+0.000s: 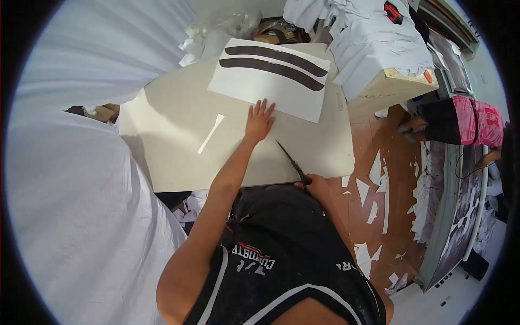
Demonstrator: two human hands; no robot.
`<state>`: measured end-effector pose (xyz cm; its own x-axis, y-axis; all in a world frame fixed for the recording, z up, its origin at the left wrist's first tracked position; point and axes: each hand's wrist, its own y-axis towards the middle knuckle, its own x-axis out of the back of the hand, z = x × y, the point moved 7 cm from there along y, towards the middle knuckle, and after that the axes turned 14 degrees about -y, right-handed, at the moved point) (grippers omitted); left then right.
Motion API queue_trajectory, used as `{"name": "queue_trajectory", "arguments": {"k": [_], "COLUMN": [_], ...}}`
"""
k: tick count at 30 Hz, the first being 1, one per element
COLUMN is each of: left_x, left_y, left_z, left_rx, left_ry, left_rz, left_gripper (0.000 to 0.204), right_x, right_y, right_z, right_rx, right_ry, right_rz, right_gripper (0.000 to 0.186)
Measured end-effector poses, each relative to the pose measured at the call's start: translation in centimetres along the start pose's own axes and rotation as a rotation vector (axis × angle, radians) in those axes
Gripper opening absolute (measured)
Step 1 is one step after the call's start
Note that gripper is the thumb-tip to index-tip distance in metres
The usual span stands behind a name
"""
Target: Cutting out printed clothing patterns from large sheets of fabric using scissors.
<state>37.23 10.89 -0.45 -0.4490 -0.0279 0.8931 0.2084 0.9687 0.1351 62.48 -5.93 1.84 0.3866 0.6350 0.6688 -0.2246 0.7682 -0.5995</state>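
Dark slender scissors [296, 165] sit grasped in the right hand [316, 186]; the empty, flat left hand [260, 125] touches a white dark-banded sheet [287, 93].

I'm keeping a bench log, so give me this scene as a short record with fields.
Left hand: spread flat, fingertips at the white sheet's near edge
Right hand: holding scissors by the handles, at the table's near edge
Sheet: on the table, bearing two curved dark bands
Strip: narrow, white, on the table left of the left hand
Floor: white scraps at right
Other person: far right, pink top
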Motion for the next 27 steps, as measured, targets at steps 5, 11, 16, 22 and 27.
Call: {"name": "queue_trajectory", "arguments": {"k": [5,11,16,22,27], "left_x": [1.8,6.5,3.2,1.9,1.2], "left_y": [-5.7,-10.2,-11.3,-14.2,-15.1], "left_z": [2.6,9.4,4.8,4.8,5.2], "left_rx": [0.073,0.254,0.193,0.343,0.351], "left_ry": [-0.04,-0.039,-0.086,-0.058,-0.057], "left_rz": [-0.058,-0.19,-0.097,-0.239,-0.237], "left_gripper": [0.047,0.032,0.055,0.055,0.054], "right_x": [-0.4,1.3,0.9,-3.8,-5.6], "right_y": [-0.6,0.2,2.0,4.5,5.4], "right_z": [-1.0,-4.8,-3.1,1.7,3.1], "right_rx": [-0.013,0.066,0.061,0.196,0.166], "right_ry": [-0.048,-0.011,0.004,0.007,0.014], "right_rz": [0.004,0.152,0.352,0.297,0.348], "right_gripper": [0.057,0.066,0.069,0.066,0.066]}}
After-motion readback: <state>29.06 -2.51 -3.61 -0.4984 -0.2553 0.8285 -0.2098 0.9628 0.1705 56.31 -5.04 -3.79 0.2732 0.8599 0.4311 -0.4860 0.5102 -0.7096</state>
